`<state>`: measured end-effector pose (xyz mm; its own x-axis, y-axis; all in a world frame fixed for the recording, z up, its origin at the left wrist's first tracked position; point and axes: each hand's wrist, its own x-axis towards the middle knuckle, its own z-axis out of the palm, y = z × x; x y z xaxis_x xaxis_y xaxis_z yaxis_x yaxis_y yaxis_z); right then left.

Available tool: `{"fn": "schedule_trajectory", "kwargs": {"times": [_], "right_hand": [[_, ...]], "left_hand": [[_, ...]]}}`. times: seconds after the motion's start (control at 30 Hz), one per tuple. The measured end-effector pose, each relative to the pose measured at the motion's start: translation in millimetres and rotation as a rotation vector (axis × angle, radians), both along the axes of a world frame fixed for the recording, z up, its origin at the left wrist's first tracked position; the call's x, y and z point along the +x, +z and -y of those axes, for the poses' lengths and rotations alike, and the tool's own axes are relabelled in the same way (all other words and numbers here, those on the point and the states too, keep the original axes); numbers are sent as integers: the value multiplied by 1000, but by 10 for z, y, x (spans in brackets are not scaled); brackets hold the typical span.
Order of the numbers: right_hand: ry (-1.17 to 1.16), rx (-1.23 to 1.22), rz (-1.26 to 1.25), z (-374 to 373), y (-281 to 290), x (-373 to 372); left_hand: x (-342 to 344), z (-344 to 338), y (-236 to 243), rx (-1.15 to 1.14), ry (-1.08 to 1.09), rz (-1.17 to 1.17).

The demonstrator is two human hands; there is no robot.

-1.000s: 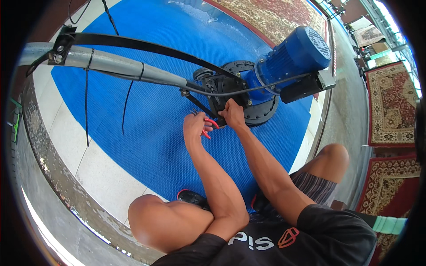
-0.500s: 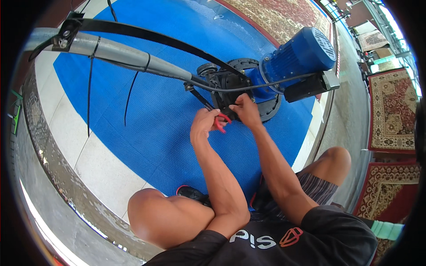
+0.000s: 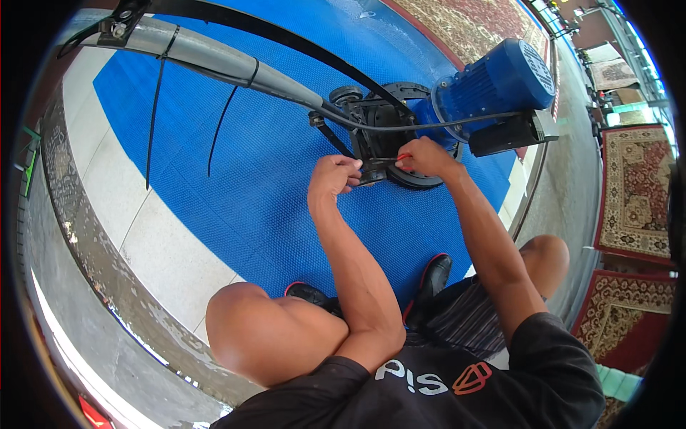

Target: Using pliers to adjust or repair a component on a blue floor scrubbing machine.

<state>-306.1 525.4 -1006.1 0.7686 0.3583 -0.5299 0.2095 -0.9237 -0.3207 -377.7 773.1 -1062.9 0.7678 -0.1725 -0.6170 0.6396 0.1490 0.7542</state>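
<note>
Red-handled pliers (image 3: 404,158) sit right in the fingers of the right hand (image 3: 430,157), closed around the grips, the metal nose pointing left along the near edge of the machine's black base (image 3: 382,118). And here's the left hand (image 3: 333,177), close in from the other side: fingers curled, thumb and forefinger drawn together just by the pliers' tip. Whether they pinch something small there, I cannot tell; it's too tiny to make out.

Look just above the right hand: the blue motor (image 3: 493,79) leans out to the right, a grey cable (image 3: 400,129) running across beyond both hands. A black bar (image 3: 336,137) slants down to the base close to the left fingers, crowding that side. Up and left goes the metal pole (image 3: 221,57), two black zip ties (image 3: 155,121) dangling long tails from it. All this over a blue mat (image 3: 271,193), with a patterned carpet (image 3: 457,28) at the far edge and a dark shoe (image 3: 432,279) planted below the right forearm.
</note>
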Motion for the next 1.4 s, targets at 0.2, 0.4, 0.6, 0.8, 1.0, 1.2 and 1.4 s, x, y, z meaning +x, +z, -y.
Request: {"fn": "schedule_trajectory", "kwargs": {"times": [0.2,0.4,0.6,0.8,1.0,1.2,1.4], "right_hand": [[100,-268,236,-164,-212,7],[121,-186,291,-164,-369,-45],[210,-142,395,-48,-435,-92],[239,-331,312,-263,-233,-27],[322,-468,267,-418,-153,11],[376,-531,130,-474,-87,122],[432,-530,184,-414,-104,172]], "left_hand": [[13,133,-187,124,-13,-127],[8,49,-228,168,103,-171],[28,67,-178,138,179,-191],[7,32,-250,151,230,-167],[26,60,-185,149,238,-163],[15,46,-152,143,296,-151],[1,35,-161,122,307,-156]]}}
